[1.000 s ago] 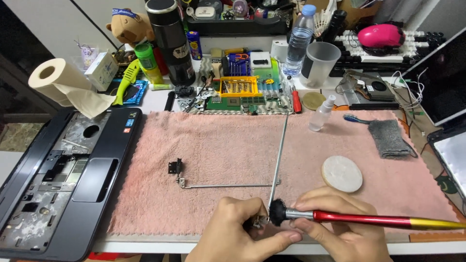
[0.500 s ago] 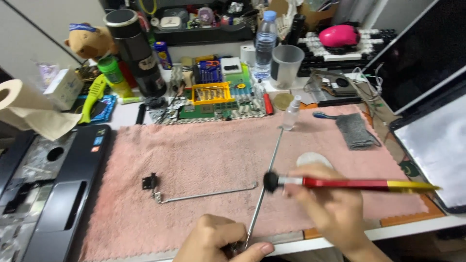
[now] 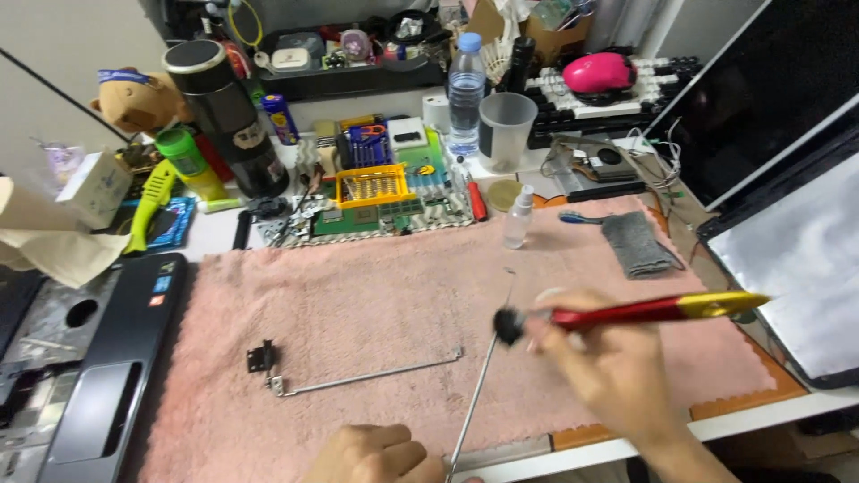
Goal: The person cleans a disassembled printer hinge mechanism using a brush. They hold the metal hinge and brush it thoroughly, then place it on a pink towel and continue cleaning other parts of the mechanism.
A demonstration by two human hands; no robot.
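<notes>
My right hand (image 3: 608, 367) grips a red and yellow brush (image 3: 658, 310) with a black bristle tip (image 3: 508, 326), which hovers beside a long thin metal hinge rod (image 3: 483, 376) on the pink towel (image 3: 376, 295). At the bottom edge, my left hand (image 3: 376, 454) pinches the near end of that rod. A second hinge bracket (image 3: 349, 379), with a small black end piece (image 3: 260, 357), lies flat on the towel to the left of the rod.
A laptop base (image 3: 89, 376) lies at the left and a dark screen panel (image 3: 787, 215) at the right. Behind the towel stand a circuit board (image 3: 385, 210), a small spray bottle (image 3: 517, 217), a grey cloth (image 3: 633, 242), a water bottle (image 3: 466, 94) and a plastic cup (image 3: 506, 131).
My right hand has lifted the brush up and slightly right along the rod. My left hand has slid toward the bottom edge. The view has shifted right.
</notes>
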